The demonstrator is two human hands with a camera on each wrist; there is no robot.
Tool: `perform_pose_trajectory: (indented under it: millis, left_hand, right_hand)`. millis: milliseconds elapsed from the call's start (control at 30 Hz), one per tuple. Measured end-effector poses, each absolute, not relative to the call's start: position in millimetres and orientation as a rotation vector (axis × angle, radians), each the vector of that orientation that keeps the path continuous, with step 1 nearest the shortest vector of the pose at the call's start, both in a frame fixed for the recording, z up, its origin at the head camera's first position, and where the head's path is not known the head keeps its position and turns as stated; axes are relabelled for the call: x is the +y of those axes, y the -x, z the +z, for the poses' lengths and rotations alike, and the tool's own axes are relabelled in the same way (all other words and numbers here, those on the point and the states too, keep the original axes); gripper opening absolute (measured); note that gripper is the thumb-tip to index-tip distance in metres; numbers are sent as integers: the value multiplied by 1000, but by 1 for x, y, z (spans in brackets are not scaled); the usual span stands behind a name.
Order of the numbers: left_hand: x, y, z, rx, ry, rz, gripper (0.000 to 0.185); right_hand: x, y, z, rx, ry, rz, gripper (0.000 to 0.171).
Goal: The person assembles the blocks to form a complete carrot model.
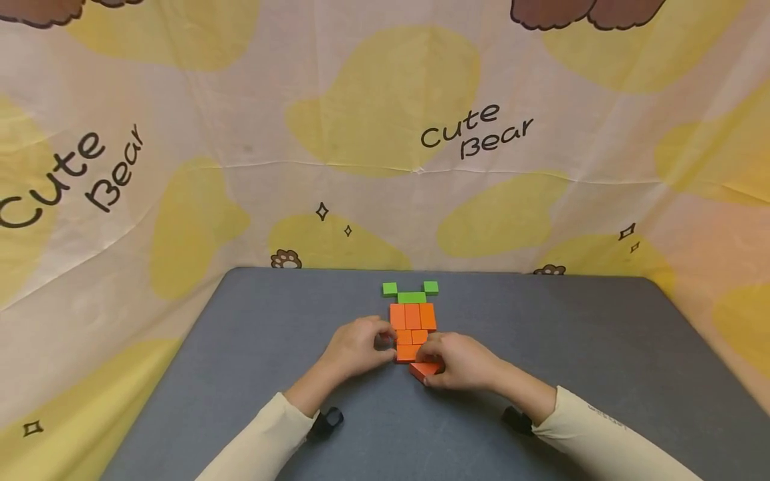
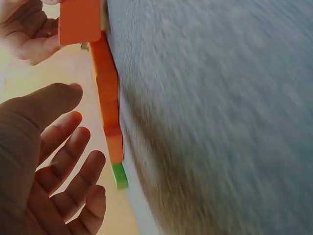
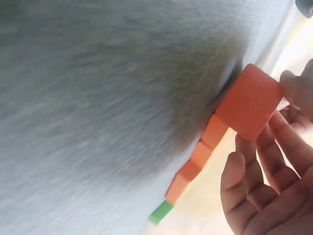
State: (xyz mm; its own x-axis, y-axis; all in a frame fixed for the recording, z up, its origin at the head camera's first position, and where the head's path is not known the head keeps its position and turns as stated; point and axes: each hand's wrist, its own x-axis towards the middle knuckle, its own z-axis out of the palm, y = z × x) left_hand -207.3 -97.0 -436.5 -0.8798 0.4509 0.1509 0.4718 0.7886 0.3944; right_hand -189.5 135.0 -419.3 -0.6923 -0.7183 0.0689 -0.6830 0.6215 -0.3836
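Observation:
Between the thumb and fingers of my right hand [image 1: 462,361] is an orange block [image 1: 423,369], tilted at the near end of a flat block figure. The right wrist view shows this block [image 3: 250,103] large, raised above the line of the others. My left hand [image 1: 359,346] curves loosely beside the figure's left edge; its fingers [image 2: 73,147] hold nothing in the left wrist view. The figure has a wider orange block [image 1: 407,353], two small orange ones [image 1: 404,337] beyond it, then three upright orange blocks [image 1: 412,316]. A long green block [image 1: 412,298] tops them.
Two small green blocks [image 1: 390,289] sit at the figure's far corners, left and right. All lie on a dark grey table [image 1: 289,307] with rounded far corners. A printed cloth [image 1: 385,200] hangs behind its far edge. Black straps [image 1: 325,424] circle the wrists.

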Motion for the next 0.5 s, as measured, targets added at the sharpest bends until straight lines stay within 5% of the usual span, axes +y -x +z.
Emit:
perform_pose_trajectory:
  millis: [500]
  left_hand:
    - [-123, 200, -435, -2928, 580, -778, 11]
  right_hand:
    - [118, 199, -428, 2785, 1121, -558, 24]
